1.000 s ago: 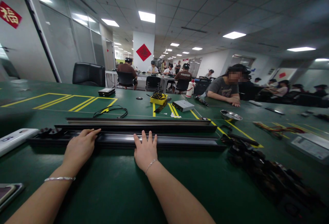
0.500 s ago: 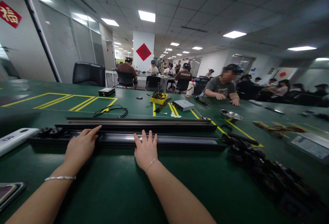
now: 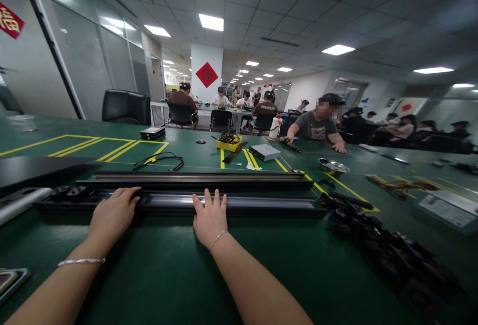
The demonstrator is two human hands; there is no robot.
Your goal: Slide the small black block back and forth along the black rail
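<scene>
On the near rail [image 3: 261,209], the right hand [image 3: 211,221] lies open, palm down, with 4 fingers spread and their tips on the rail's shiny upper part. Nearer its left end, the left hand [image 3: 113,214] rests palm down with loosely bent fingers; I can't tell whether it grips, as its underside is hidden. The rail lies lengthwise on the green table [image 3: 168,270], with 2 small dark parts [image 3: 67,192] at its left end. Just beyond it, a second rail [image 3: 224,185] runs roughly parallel, standing between it and the black cable [image 3: 178,162], yellow box [image 3: 228,144] and grey box [image 3: 265,153] farther back. A dark jumbled heap [image 3: 381,245] crowds its right end and spreads nearer the wearer; a metal bowl [image 3: 333,166] sits beyond that end. A white case [image 3: 22,204] is beside its left end, and a phone-like object [image 3: 13,282] lies nearer the wearer. Compared with 0.5 s ago, both hands keep their places along the rail, but the left index finger is less extended. A dark flat panel [image 3: 41,169] now reaches farther in beyond the rail's left end, and across the table a person [image 3: 317,126] has moved a hand to the dark cylindrical item [image 3: 293,146].
</scene>
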